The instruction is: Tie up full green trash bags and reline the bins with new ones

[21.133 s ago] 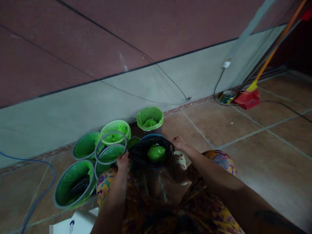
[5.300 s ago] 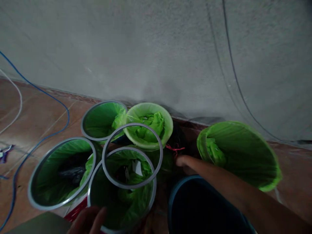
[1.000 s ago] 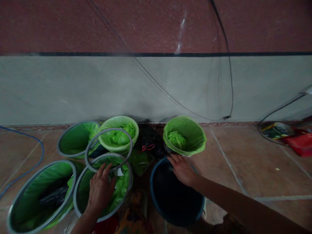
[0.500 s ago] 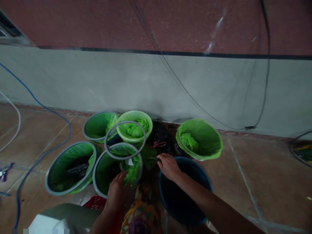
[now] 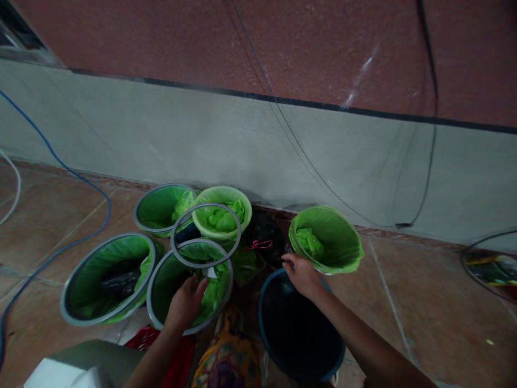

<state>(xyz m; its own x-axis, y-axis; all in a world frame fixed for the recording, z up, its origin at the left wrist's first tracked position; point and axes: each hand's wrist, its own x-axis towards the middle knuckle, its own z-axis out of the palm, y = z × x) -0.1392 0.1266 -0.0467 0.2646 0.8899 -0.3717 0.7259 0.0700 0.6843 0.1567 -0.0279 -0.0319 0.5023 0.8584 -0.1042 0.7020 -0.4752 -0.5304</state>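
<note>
My left hand (image 5: 186, 302) is over the near grey-rimmed bin (image 5: 150, 302) lined with a green plastic bag. Its thumb and fingers are apart, close to a small white piece (image 5: 210, 272) on the bunched green liner (image 5: 218, 291). A loose grey ring (image 5: 238, 237) lies across this bin and the pale green bin (image 5: 222, 191) behind it. My right hand (image 5: 302, 276) is above the far rim of a dark blue bin (image 5: 262, 328), its fingers curled together beside a green-lined bin (image 5: 339, 242); whatever they hold is hidden.
More green-lined bins stand at left, one holding a black bag (image 5: 121, 283). A black bag with a pink tie (image 5: 266, 231) sits by the wall. A blue hose (image 5: 60, 250) crosses the floor; a black cable (image 5: 432, 145) hangs down the wall. Patterned cloth (image 5: 228, 355) is below.
My right hand has moved right along the blue bin's rim, nearer the green-lined bin. My left hand has shifted slightly left, with its thumb farther from its fingers. The view has tilted slightly.
</note>
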